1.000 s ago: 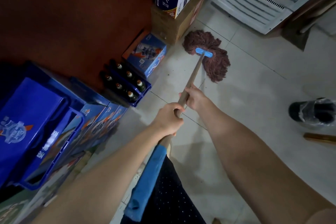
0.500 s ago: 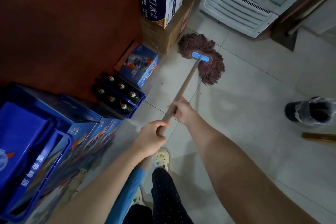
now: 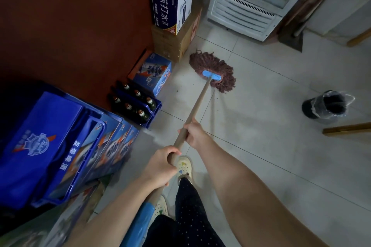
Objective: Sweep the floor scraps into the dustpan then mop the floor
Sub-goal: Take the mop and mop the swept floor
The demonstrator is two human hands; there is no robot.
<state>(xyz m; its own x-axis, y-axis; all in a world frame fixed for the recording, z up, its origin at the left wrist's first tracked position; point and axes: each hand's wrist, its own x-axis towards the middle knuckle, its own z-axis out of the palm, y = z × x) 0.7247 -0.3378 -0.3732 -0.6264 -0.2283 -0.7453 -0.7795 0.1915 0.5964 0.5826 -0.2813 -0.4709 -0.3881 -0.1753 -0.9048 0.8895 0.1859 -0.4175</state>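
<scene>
A mop with a reddish-brown string head (image 3: 213, 70), a light-blue clamp and a wooden handle (image 3: 197, 104) lies with its head flat on the pale tiled floor (image 3: 261, 146), close to the stacked cardboard boxes. My right hand (image 3: 193, 134) grips the handle about halfway down. My left hand (image 3: 160, 166) grips it lower, near the blue end grip. A few small dark specks lie on the tiles beside the mop head. No dustpan is in view.
Blue beer cases (image 3: 50, 146), a crate of bottles (image 3: 134, 104) and a blue carton (image 3: 154, 73) line the red wall on the left. Stacked boxes (image 3: 174, 16) and a white cooler (image 3: 245, 10) stand at the back. A lined bin (image 3: 325, 106) and a wooden stick (image 3: 347, 129) are on the right.
The mop head has slid back from the boxes toward me over the tiles. Both hands kept their grip on the handle, and my foot stepped into view below it.
</scene>
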